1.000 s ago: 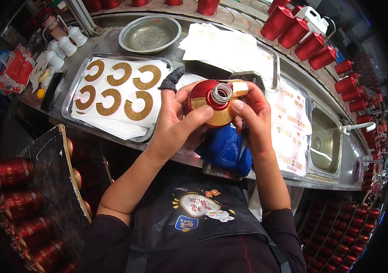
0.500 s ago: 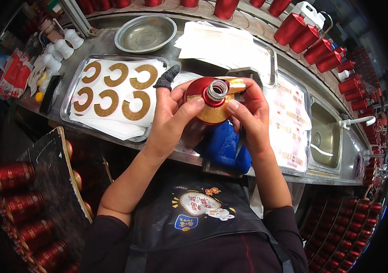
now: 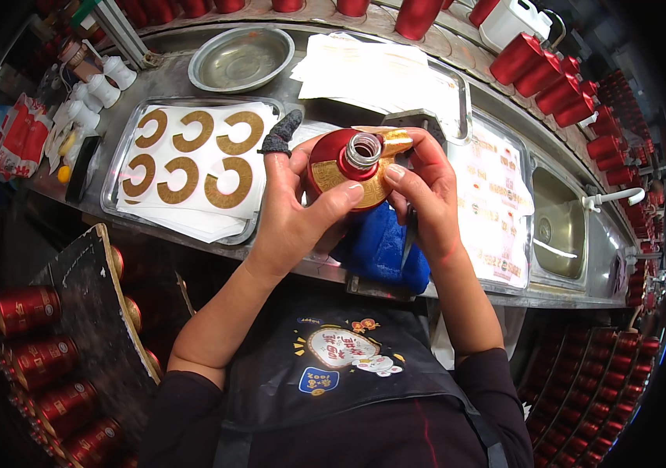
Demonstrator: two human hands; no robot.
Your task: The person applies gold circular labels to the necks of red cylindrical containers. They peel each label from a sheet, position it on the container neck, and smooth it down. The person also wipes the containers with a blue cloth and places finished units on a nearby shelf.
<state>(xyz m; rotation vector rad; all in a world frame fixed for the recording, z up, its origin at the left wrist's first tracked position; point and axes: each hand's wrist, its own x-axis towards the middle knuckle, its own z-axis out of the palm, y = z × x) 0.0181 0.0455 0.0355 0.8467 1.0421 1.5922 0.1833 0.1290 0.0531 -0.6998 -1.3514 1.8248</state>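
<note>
Both hands hold a red bottle [image 3: 331, 147] in front of me, its bare threaded neck facing up at the camera. A gold curved label [image 3: 348, 184] lies on the bottle's shoulder, around part of the neck. My left hand [image 3: 292, 204] grips the bottle's left side, thumb pressed on the label. Its index finger wears a dark grey finger cover [image 3: 280, 134] and sticks up, off the bottle. My right hand [image 3: 425, 186] pinches the label's right end, which curls up at the neck, while its thumb touches the shoulder. The bottle's underside is hidden. Beneath it sits a blue padded block [image 3: 387, 249].
A tray [image 3: 108, 204] at left carries sheets of gold C-shaped labels. Behind stand a metal basin [image 3: 195, 72] and a stack of white sheets [image 3: 356, 74]. Printed sheets [image 3: 493, 210] and a sink [image 3: 557, 222] lie right. Red bottles [image 3: 517, 58] line the conveyor.
The bottle has turned and tilted slightly. My left thumb has moved from beside the neck down onto the gold label, and more of the label shows flat on the shoulder.
</note>
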